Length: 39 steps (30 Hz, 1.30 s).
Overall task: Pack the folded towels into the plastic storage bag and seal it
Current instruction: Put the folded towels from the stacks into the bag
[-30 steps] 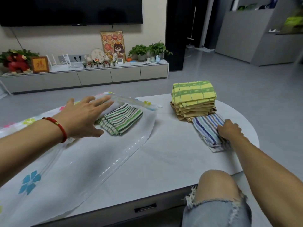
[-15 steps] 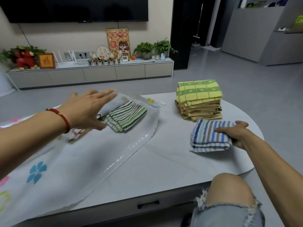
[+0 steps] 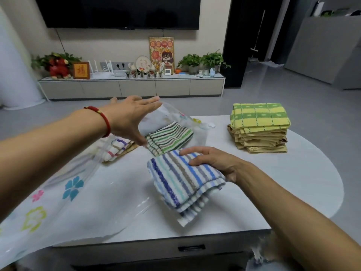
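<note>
My right hand (image 3: pixel 213 163) grips a folded blue-striped towel (image 3: pixel 181 180) and holds it above the table, near the mouth of the clear plastic storage bag (image 3: pixel 64 202) with flower prints. My left hand (image 3: pixel 130 116) lifts the bag's upper sheet, fingers straight. Inside the bag lie a green-striped towel (image 3: pixel 169 138) and a white towel with coloured stripes (image 3: pixel 117 149). A stack of folded towels (image 3: pixel 258 128), yellow-green on top, stands at the table's far right.
The white table (image 3: pixel 293 182) has a rounded right edge and a drawer handle (image 3: pixel 191 248) in front. My knee in torn jeans (image 3: pixel 259 257) is below the front edge. A TV cabinet (image 3: pixel 132 87) with plants and frames stands across the grey floor.
My right hand has carried the blue-striped towel leftward from beside the stack to the bag's mouth. My left hand has raised the bag's upper sheet higher.
</note>
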### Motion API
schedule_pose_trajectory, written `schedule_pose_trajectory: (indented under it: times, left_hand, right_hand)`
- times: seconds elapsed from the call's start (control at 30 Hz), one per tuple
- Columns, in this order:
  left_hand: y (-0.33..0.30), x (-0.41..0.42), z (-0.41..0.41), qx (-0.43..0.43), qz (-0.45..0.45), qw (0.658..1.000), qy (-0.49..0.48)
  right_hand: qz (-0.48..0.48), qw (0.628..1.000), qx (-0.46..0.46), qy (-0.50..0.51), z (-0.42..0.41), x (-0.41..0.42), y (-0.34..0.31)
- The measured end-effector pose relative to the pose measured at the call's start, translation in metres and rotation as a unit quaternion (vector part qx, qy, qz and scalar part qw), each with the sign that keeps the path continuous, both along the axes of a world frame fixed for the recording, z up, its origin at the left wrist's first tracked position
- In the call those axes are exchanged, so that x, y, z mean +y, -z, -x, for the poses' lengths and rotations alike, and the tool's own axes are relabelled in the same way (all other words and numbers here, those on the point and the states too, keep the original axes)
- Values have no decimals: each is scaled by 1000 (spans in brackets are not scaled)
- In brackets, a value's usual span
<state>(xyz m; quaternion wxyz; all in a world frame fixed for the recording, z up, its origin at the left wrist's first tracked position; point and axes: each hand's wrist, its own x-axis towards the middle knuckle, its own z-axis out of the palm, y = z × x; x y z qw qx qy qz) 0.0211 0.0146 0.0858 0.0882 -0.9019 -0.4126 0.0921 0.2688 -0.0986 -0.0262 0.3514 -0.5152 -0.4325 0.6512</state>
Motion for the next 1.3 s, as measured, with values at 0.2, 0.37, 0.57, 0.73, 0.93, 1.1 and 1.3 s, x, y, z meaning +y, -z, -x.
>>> schedule_pose_trajectory:
  times: [0.2,0.37,0.57,0.73,0.93,1.1,1.3]
  left_hand:
    - [-11,6,7,-23,27,999,-16]
    - [-13,7,9,-20,33,999,-10]
    - [-3,10,11,-31,27,999,7]
    - [6,8,9,-42,36,998,17]
    - [23,5,0,-59,11,998,27]
    - [34,10,-10,-85,-25,996,18]
    - [38,16,-20,-124,10,992,10]
  right_hand:
    - [-100,963,118,223,54,112,42]
    - [-104,913,-132,373,51,157,84]
    - [-137,871,-268,388,48,179,93]
    - [-117,894,-337,272,41,176,90]
    - [-176,869,-409,216,8,110,76]
    - [-169,828,-459,274,-63,41,53]
    - [-123,652,-566,489,-187,47,12]
